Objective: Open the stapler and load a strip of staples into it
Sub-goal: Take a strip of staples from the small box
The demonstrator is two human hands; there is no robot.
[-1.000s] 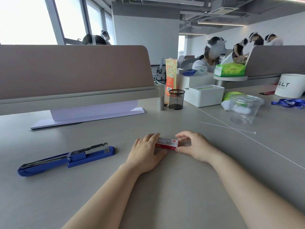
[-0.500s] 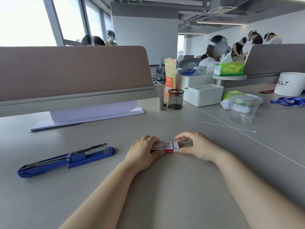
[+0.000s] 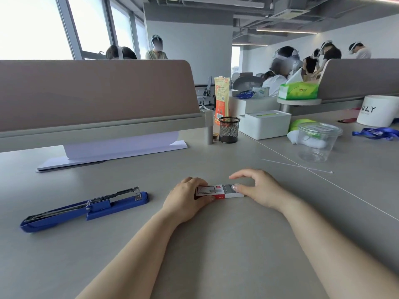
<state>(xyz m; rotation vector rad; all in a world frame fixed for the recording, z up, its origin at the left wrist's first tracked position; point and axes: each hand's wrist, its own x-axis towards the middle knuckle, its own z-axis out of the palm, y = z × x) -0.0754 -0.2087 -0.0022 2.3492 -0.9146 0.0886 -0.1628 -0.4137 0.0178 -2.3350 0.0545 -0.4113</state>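
Observation:
A blue stapler (image 3: 86,209) lies opened flat on the grey desk (image 3: 216,244) at the left, its metal magazine showing on top. In the middle sits a small red and white staple box (image 3: 212,189). My left hand (image 3: 187,198) grips the box's sleeve at its left end. My right hand (image 3: 257,188) is at the right end, thumb pressed on the inner tray, which sticks out to the right with grey staples (image 3: 228,188) visible inside. Neither hand touches the stapler.
A desk divider (image 3: 97,93) with white paper sheets (image 3: 112,151) under it stands behind. A black mesh pen cup (image 3: 229,129), a white tissue box (image 3: 265,124), a clear plastic tub (image 3: 316,141) and a thin white stick (image 3: 295,166) lie at the back right. People work at other desks.
The inner tray has slid out of the box to the right under my right thumb, exposing the staples. My left hand kept hold of the sleeve. The stapler has not moved.

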